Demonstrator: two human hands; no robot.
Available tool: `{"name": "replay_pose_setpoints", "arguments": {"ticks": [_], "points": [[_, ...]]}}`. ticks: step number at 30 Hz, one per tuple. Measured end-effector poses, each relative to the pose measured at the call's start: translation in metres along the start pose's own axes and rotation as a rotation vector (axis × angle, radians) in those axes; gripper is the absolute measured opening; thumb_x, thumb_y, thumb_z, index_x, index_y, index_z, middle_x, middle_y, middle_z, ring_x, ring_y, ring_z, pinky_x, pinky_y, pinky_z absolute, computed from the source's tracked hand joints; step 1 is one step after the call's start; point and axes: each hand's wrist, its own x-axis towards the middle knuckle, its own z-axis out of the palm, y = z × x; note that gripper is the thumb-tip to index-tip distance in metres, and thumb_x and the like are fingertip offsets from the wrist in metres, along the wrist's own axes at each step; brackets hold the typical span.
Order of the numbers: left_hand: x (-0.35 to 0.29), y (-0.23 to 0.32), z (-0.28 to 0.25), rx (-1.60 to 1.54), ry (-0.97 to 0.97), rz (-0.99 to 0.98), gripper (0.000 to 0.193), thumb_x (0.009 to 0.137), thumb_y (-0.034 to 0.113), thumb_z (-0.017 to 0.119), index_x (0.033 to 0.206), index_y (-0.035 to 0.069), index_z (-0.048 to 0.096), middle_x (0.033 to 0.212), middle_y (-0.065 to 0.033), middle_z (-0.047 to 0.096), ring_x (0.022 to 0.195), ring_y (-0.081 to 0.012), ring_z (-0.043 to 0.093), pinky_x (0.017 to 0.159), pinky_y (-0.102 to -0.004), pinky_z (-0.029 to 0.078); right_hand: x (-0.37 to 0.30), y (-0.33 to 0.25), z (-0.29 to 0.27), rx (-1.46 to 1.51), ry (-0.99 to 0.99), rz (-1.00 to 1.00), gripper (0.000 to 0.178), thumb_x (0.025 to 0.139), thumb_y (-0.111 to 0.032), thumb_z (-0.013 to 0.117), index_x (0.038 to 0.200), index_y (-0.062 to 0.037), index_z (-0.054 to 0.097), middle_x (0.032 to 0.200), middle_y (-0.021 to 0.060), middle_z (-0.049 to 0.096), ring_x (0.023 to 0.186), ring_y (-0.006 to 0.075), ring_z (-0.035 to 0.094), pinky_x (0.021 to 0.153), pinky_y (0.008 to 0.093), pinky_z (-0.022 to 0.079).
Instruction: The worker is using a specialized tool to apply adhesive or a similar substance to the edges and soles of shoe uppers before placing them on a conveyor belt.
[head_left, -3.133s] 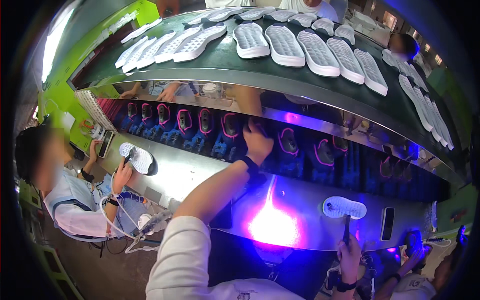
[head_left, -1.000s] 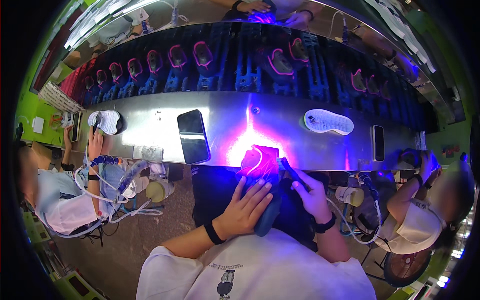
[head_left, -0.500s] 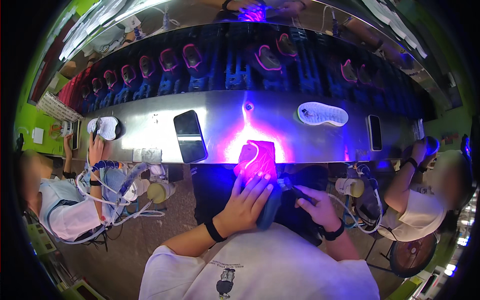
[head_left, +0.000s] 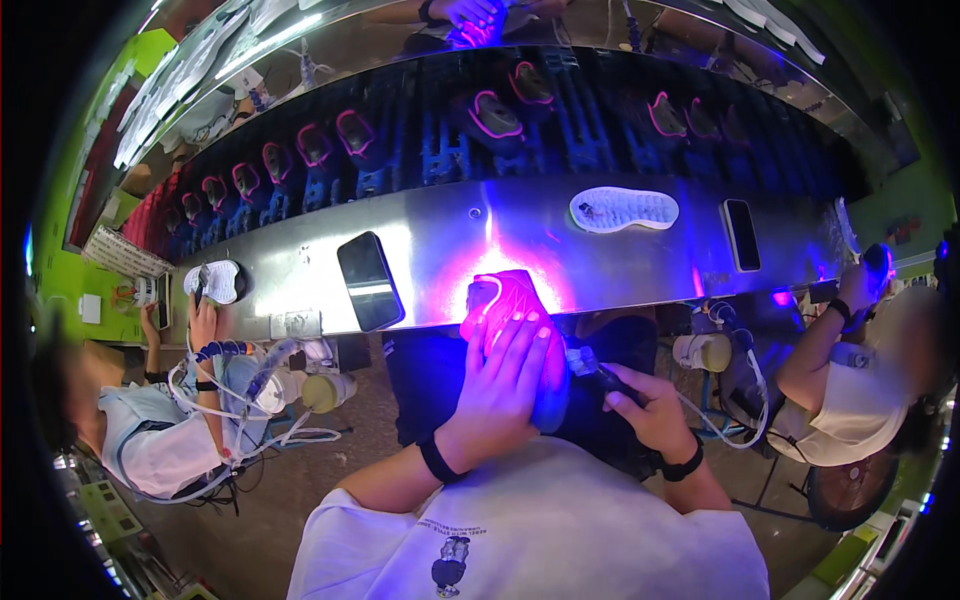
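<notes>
A shoe (head_left: pixel 492 305) glows bright pink under a purple light at the table's near edge, its far end over the metal top. Across its upper lies my left hand (head_left: pixel 500 385), holding it with fingers stretched along the surface and the thumb side hidden. The near part of the shoe looks blue beneath my palm. My right hand (head_left: pixel 645 408) is closed round the dark handle of a brush (head_left: pixel 590 368). Its bluish head is close by the shoe's right side; whether it touches, I cannot tell.
Beyond the metal table (head_left: pixel 430 225) runs a dark conveyor carrying several pink-edged shoes (head_left: pixel 495 115). A white sole (head_left: pixel 625 210) and two phones, the left phone (head_left: pixel 370 282) and right phone (head_left: pixel 741 235), lie on the table. Co-workers sit at both sides; the left co-worker's hand (head_left: pixel 203 315) works at another white sole (head_left: pixel 215 281).
The view has shifted, so the table items appear farther left. My left fingers have moved farther along the shoe. The conveyor shoes have moved left. The brush stays beside the shoe.
</notes>
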Motion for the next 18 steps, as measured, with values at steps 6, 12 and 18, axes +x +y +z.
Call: {"name": "replay_pose_setpoints", "arguments": {"ticks": [6,12,18], "points": [[0.028,0.015,-0.003,0.059,-0.030,-0.055,0.082,0.076,0.027,0.082,0.142,-0.007,0.048,0.145,-0.0267,0.052,0.137,-0.0407,0.052,0.121,-0.0646,0.021,-0.011,0.003,-0.011,0.059,-0.012,-0.028,0.044,0.098,-0.005,0.067,0.141,-0.0010,0.061,0.095,0.0048,0.072,0.082,0.0109,0.066,0.080,0.0275,0.054],[0.057,0.022,0.005,0.087,0.062,-0.059,0.083,0.076,0.033,0.080,0.140,-0.008,0.050,0.135,-0.0263,0.059,0.131,-0.0389,0.057,0.120,-0.0641,0.024,-0.029,-0.002,-0.015,0.143,0.016,-0.023,0.046,0.098,-0.005,0.068,0.141,0.0060,0.059,0.094,0.0063,0.068,0.085,0.0130,0.065,0.080,0.0282,0.052],[0.086,0.026,0.005,0.073,0.049,-0.134,0.087,0.073,0.045,0.083,0.135,-0.008,0.053,0.128,-0.0237,0.063,0.126,-0.0372,0.060,0.120,-0.0642,0.024,-0.031,-0.010,-0.016,0.145,0.146,-0.001,0.048,0.098,-0.002,0.068,0.143,0.0068,0.055,0.096,0.0065,0.068,0.086,0.0136,0.065,0.080,0.0284,0.052]]}}
